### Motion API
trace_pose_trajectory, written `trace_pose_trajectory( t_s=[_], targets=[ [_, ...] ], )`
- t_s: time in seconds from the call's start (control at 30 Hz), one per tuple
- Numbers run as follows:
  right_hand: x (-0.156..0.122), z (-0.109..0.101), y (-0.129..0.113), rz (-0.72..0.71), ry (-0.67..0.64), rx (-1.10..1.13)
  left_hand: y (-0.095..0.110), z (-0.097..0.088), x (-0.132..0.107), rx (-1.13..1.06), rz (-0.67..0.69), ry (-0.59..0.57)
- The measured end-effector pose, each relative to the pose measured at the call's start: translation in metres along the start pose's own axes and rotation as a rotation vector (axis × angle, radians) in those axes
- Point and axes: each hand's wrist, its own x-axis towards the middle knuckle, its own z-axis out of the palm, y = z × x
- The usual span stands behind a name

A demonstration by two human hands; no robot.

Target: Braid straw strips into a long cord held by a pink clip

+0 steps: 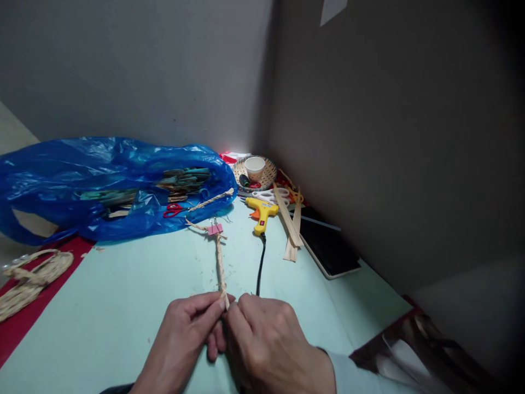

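Note:
A thin braid of pale dried plant strips (pixel 220 261) runs from a pink binder clip (pixel 215 229) down toward me over the light green table. My left hand (pixel 189 328) pinches its near end between thumb and index finger. Right beside it, my right hand (pixel 264 339) is closed at the same end, fingers curled; the strip ends inside it are mostly hidden. Past the clip, a loose tail of strip lies to the left. A yellow glue gun (pixel 262 213) rests beyond my right hand, its black cord (pixel 261 262) trailing toward me.
A blue plastic bag (pixel 102 158) with dried strips covers the back left, red scissors (pixel 174 210) and another braid (pixel 211 199) on it. A woven basket (pixel 268 176) holding a white cup (pixel 255 167) stands behind. Flat pale strips (pixel 289 224) and a black tablet-like device (pixel 328 246) lie right, a braided coil (pixel 30 279) left.

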Motion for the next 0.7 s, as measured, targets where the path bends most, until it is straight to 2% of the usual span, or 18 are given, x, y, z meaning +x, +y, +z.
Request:
trace_pose_trajectory(
  t_s=[0.1, 0.27, 0.37, 0.43, 0.5, 0.57, 0.63, 0.7],
  targets=[
    [0.001, 0.005, -0.001, -0.078, 0.07, -0.08, 0.0, -0.004, -0.002, -0.052, 0.031, -0.025],
    [0.0, 0.015, -0.007, -0.158, 0.095, -0.18, -0.005, -0.007, -0.002, -0.2, 0.011, -0.062],
    [0.002, 0.007, -0.009, -0.183, 0.126, -0.097, -0.006, -0.008, -0.003, -0.241, -0.005, -0.045],
    [0.006, -0.008, -0.005, -0.082, 0.082, 0.086, -0.004, -0.007, -0.004, -0.301, -0.016, -0.059],
    [0.013, -0.024, 0.005, 0.209, -0.108, 0.333, -0.003, -0.007, -0.007, -0.376, -0.016, -0.097],
    [0.02, -0.034, 0.017, 0.405, -0.21, 0.535, -0.002, -0.006, -0.008, -0.416, -0.014, -0.122],
    [0.026, -0.033, 0.028, 0.476, -0.379, 0.754, -0.003, -0.005, -0.008, -0.424, -0.007, -0.124],
    [0.03, -0.023, 0.035, 0.505, -0.475, 0.962, -0.005, -0.004, -0.008, -0.436, 0.011, -0.115]
  ],
)
